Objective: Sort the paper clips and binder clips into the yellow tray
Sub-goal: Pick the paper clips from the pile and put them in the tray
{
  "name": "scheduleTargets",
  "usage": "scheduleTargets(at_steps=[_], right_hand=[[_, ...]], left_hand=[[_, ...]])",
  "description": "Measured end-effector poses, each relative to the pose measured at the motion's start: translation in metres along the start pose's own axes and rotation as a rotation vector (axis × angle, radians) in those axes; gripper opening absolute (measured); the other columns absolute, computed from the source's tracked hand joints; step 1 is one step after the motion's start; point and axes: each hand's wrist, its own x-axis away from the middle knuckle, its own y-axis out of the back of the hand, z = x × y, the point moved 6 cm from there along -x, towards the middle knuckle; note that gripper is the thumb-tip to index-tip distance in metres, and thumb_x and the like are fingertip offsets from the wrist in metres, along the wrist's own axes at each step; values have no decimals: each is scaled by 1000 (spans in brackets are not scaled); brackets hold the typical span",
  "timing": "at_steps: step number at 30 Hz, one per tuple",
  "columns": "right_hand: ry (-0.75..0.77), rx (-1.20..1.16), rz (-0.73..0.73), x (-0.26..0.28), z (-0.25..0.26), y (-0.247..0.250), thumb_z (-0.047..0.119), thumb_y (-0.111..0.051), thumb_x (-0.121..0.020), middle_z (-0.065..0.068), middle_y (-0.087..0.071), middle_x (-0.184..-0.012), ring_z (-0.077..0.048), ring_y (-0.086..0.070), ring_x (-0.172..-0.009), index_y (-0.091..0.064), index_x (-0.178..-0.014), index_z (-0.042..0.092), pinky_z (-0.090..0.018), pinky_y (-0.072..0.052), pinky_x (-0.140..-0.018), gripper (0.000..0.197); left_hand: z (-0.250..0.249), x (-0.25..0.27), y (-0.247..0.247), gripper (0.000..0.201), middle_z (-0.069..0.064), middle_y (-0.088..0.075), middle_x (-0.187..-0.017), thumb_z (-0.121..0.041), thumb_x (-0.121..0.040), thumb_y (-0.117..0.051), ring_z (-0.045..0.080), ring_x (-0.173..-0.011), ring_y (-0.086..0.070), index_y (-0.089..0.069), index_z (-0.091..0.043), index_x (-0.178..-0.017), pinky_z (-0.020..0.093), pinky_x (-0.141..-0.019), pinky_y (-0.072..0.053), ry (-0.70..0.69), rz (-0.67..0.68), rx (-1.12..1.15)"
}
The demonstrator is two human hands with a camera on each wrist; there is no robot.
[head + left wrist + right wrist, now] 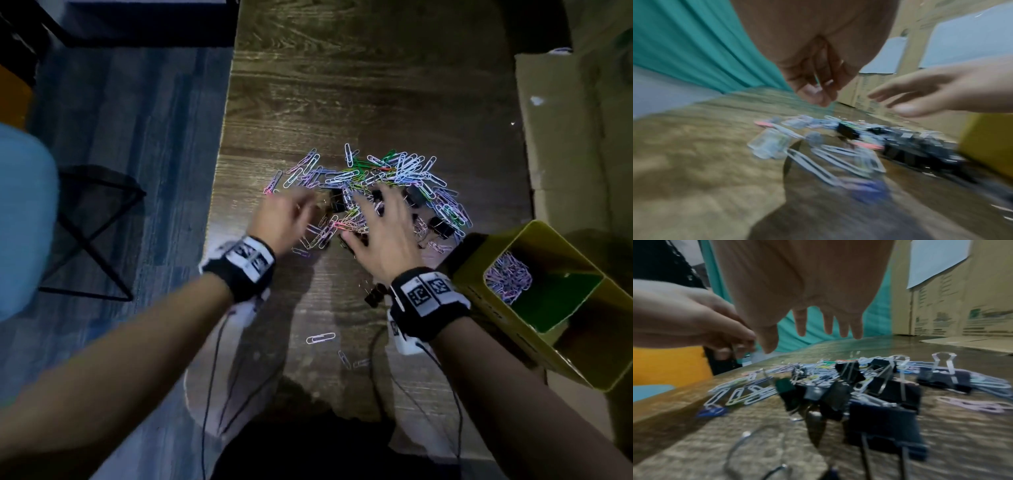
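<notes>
Three stray paper clips (320, 338) lie nearest me on the wooden desk (342, 85), apart from the rest, with thin black cables trailing off my wrist bands beside them. Just past them a lone black binder clip (376, 294) sits by my right wrist. To my right the yellow tray (507, 322) stands at the desk's edge, and one of its compartments holds a heap of pale clips (508, 275). My left hand (286, 219) is over the near left side of the big pile, blurred, its fingers curled in toward the thumb; from the left wrist view I cannot tell whether anything is pinched between them. My right hand (383, 228) hangs flat above the middle of the pile, fingers (856, 326) spread and straight, holding nothing, and the right wrist view shows clear air between it and the clips below. Under and around both hands the pile of paper clips (394, 174) spreads across the desk, mostly white and lilac with some green, yellow and pink, and black binder clips (885, 395) are mixed through its middle and right side. Beyond the pile the desk runs on bare, with a cardboard box (565, 120) along its right edge and a black stool (92, 226) on the floor to the left.
</notes>
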Motion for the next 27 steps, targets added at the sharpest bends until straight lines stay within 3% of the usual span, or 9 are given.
scheduleTargets(at_steps=[2,5,9,12,15,18,21,25,27], right_hand=[[149,48,91,-7,21,-15,41,-55,-91,-12,-3,-159,-35,3,-146,-24,-147,36,-56,-2,-115,63],[269,183,193,-15,39,-37,38,-51,-93,-4,0,-160,-35,7,-146,-21,-148,34,-61,1,-112,62],[180,244,226,-18,27,-45,30,-44,-96,1,-5,-160,-33,2,-146,-17,-150,20,-62,-3,-114,61],[116,237,224,-17,12,-40,30,-45,-95,2,-9,-158,-33,-1,-146,-16,-150,14,-61,-4,-114,64],[109,221,231,-13,-2,-35,29,-50,-94,2,-11,-158,-32,-2,-146,-22,-148,12,-58,-1,-115,63],[81,225,216,-9,-12,-32,16,-49,-92,0,-14,-157,-31,-3,-146,-26,-146,11,-56,-2,-115,59],[48,231,230,-7,-19,-29,3,-48,-87,-1,-12,-157,-31,1,-146,-27,-146,9,-56,2,-115,63],[-2,281,211,-4,-28,-26,3,-48,-86,-3,-12,-157,-33,2,-146,-26,-147,8,-57,1,-114,65],[-19,302,209,-1,-31,-27,6,-48,-88,-4,-12,-158,-33,2,-146,-25,-148,8,-58,0,-115,64]], left_hand=[[26,-37,7,39,14,-57,-127,-18,-92,-51,28,-113,-54,-49,-14,-130,29,-94,-39,4,43,-87],[51,-69,-21,56,8,-20,-155,-35,-96,-42,32,-140,-23,-20,-24,-146,46,-114,-22,-56,360,-340],[63,-67,-48,59,-3,-2,-158,-46,-96,-31,27,-145,-2,-8,-30,-147,58,-113,-12,-81,516,-463],[67,-42,-51,57,-5,-2,-158,-44,-97,-30,27,-145,1,-9,-28,-147,55,-112,-2,-104,482,-415],[65,-4,-57,63,-6,-1,-156,-55,-91,-15,29,-144,0,-12,-27,-147,56,-112,1,-189,467,-427],[57,34,-67,67,-12,6,-152,-60,-87,-9,24,-143,7,-8,-30,-147,56,-112,1,-211,501,-433],[42,59,-74,65,-15,10,-152,-60,-87,-13,18,-140,18,-3,-36,-146,50,-109,11,-187,513,-374],[21,28,-71,66,-15,14,-151,-63,-86,-15,16,-141,17,-1,-38,-146,53,-111,7,-132,448,-285],[13,13,-81,61,-14,17,-151,-59,-92,-18,19,-142,17,4,-38,-145,55,-111,7,-171,528,-358]])
